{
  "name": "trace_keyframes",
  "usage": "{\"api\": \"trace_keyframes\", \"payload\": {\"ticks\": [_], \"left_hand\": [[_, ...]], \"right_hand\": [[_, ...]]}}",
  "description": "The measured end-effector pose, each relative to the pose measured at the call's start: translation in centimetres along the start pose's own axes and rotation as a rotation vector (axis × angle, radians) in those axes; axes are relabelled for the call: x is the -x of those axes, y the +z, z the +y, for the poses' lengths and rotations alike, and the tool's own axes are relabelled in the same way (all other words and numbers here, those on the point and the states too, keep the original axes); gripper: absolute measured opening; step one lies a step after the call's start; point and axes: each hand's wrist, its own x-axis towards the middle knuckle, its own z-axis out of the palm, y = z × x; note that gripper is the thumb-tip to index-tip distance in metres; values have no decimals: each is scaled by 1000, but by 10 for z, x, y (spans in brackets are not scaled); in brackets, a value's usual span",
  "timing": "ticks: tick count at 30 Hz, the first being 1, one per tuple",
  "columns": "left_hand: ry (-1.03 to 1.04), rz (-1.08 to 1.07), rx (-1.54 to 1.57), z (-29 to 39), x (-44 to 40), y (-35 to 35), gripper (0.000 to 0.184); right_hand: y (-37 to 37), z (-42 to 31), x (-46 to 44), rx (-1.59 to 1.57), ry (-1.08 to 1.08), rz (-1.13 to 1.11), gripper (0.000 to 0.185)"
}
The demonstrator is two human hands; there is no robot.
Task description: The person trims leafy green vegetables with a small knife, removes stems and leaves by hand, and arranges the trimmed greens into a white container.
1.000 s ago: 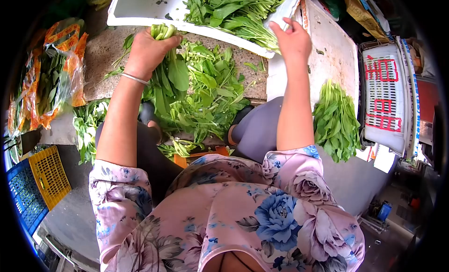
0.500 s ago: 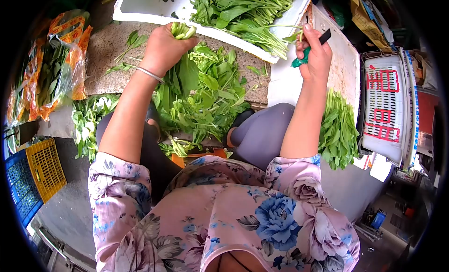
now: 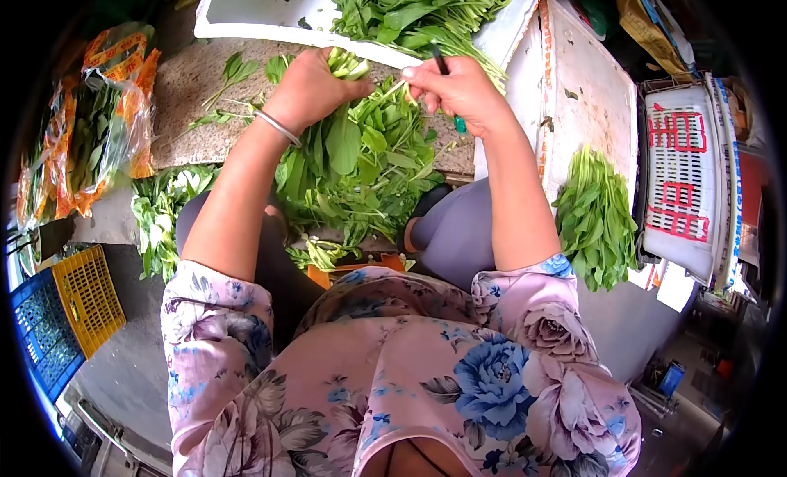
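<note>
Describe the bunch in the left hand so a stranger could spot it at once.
Find the white tray at the top, then the left hand below it, wearing a bangle. In its grip is the bunch, pale stem ends nearest the tray. Unlike the loose greens beside it, it is gathered and held.

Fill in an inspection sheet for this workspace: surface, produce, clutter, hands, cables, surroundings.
Surface: speckled slab, partly covered by greens.
Produce: leafy bunch in the left hand; loose greens heaped beneath; box greens inside a white foam box.
Clutter: stray sprigs on the slab, left of the left hand.
Hands: left closed around the bunch's stems; right hand grips a black-and-green item, mostly hidden.
Cables: nothing seen.
Surroundings: orange-printed plastic bag, yellow crate and blue crate at left; another bunch and red-marked white basket at right.
</note>
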Motion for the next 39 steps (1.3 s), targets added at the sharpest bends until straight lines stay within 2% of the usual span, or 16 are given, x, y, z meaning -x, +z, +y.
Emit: {"api": "trace_keyframes", "payload": {"ticks": [3, 5, 6, 7, 8, 9, 11, 21, 23, 24, 25, 27, 29, 31, 32, 39], "left_hand": [[40, 50, -144, -2, 1, -2, 41], [13, 12, -150, -4, 2, -4, 43], [62, 58, -305, -3, 4, -5, 40], [112, 106, -460, -4, 5, -6, 36], [82, 80, -425, -8, 4, -8, 46], [84, 81, -424, -8, 4, -9, 46], [71, 99, -502, -7, 7, -9, 47], [35, 103, -437, 3, 10, -10, 47], [33, 84, -383, 4, 11, -13, 44], [31, 90, -381, 2, 10, -13, 44], [41, 114, -413, 0, 9, -13, 42], [44, 138, -446, -3, 9, -14, 40], [65, 169, -390, -1, 10, -13, 39], [52, 166, -397, -4, 7, -12, 38], [69, 173, -371, -6, 6, -11, 37], [84, 133, -225, 5, 9, -3, 34]], "right_hand": [[2, 5, 0, 215, 51, -116, 24], [-17, 10, -8, 365, 122, 323, 23], [-44, 30, -21, 461, 46, 486, 22], [-61, 26, -20, 562, 153, 643, 23], [-73, 25, -14, 597, 139, 755, 25], [-90, 37, -21, 707, 182, 811, 26], [-115, 67, -37, 710, 277, 761, 25], [-119, 74, -39, 554, 255, 774, 27], [-121, 67, -34, 369, 37, 904, 24], [-125, 70, -34, 184, -161, 903, 22], [-119, 58, -28, 187, -166, 896, 22], [-108, 38, -5, -406, -300, 652, 22], [-101, 34, 1, -385, -242, 556, 22], [-79, 23, 1, -8, -164, 485, 25], [-70, 18, 1, -15, -147, 391, 26], [-13, 12, -12, 288, -229, 185, 21]]}}
